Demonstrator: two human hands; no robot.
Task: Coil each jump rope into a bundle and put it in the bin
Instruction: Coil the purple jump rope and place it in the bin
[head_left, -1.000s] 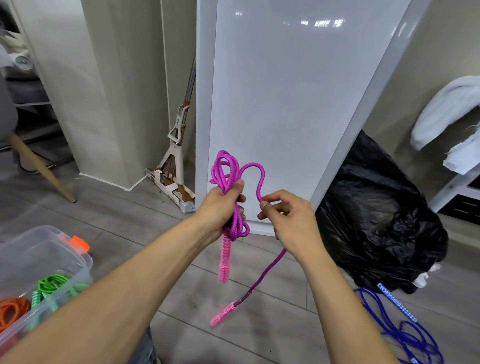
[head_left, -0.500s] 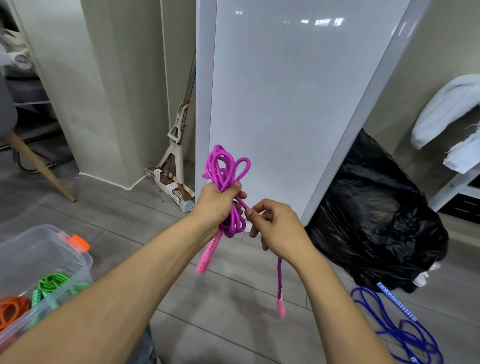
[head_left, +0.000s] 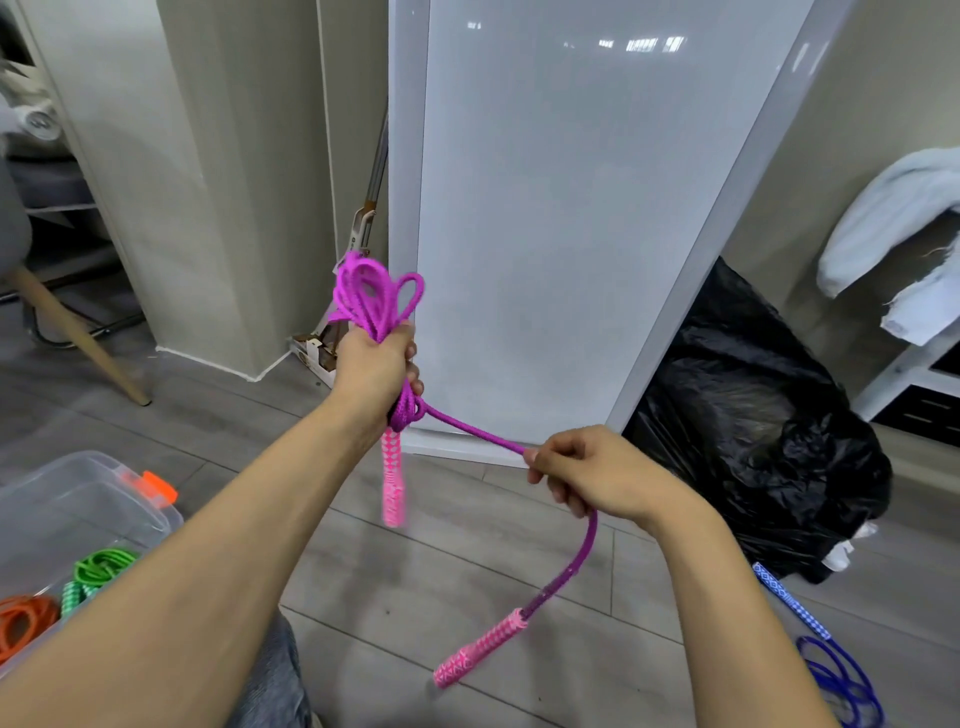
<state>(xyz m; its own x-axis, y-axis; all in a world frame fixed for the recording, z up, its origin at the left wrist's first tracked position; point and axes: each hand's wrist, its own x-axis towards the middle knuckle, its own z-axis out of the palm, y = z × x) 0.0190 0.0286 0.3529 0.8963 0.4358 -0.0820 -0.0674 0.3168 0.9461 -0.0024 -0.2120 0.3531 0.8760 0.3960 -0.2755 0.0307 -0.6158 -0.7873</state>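
Here the left hand fists a magenta rope, loops fanning above the fist, wraps bunched below; one pink handle hangs beneath. Right hand pinches the taut free strand, second handle dangling over the floor. Ropes counted: four — magenta, blue on the floor at right, green and orange in the bin at left.

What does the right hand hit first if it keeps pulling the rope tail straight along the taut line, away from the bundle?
Probably the black bag, sitting to the right of the right hand in that line. Depth is unclear from one view; the hand may be nearer the camera and pass in front of it.
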